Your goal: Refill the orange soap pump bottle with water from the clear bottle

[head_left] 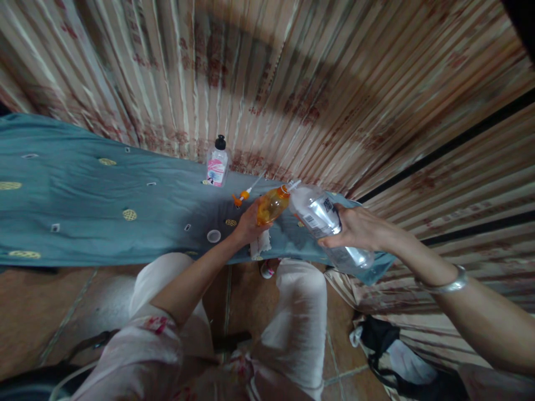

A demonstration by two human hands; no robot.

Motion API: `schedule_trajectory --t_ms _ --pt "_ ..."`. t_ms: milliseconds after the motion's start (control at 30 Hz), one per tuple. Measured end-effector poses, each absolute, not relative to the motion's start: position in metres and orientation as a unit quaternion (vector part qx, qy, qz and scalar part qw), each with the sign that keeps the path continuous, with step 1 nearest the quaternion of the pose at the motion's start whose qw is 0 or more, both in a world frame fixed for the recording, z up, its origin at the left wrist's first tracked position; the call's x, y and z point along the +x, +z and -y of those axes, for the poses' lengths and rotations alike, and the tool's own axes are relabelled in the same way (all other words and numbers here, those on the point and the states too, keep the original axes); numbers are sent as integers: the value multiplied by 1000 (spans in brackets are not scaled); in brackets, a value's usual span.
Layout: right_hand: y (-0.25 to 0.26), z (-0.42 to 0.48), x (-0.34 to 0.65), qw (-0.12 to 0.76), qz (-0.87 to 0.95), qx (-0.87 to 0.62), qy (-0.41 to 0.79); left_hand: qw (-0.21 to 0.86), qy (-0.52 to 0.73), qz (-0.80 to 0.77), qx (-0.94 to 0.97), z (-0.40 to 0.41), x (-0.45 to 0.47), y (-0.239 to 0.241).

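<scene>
Home: curtain (292,83), cloth-covered table (83,211).

The person wears white trousers (301,312), a red-flowered top (146,348), a silver bangle (445,285)

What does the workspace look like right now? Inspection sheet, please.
Surface: creased teal cloth with yellow patches.
Job's things: orange bottle, tilted; clear bottle tipped, its spout at the orange bottle's mouth.
Clutter: orange pump head lying on the cloth; pink-label bottle upright; small round lid; white wad.
Hands: left hand holds the orange bottle; right hand holds the clear bottle.
Cables: nothing seen on the cloth.
Surroundings: striped curtain behind; tiled floor; black bag on the floor.
</scene>
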State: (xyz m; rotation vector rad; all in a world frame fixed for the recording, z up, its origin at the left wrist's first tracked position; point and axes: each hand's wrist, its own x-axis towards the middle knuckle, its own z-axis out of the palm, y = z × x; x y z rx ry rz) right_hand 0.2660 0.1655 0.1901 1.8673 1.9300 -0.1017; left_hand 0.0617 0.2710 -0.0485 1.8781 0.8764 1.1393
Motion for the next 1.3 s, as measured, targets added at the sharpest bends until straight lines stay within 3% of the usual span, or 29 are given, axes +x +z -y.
schedule_trajectory --t_ms 1300 --pt "188 -168 269 221 -695 683 -50 369 459 -333 736 -274 63 -54"
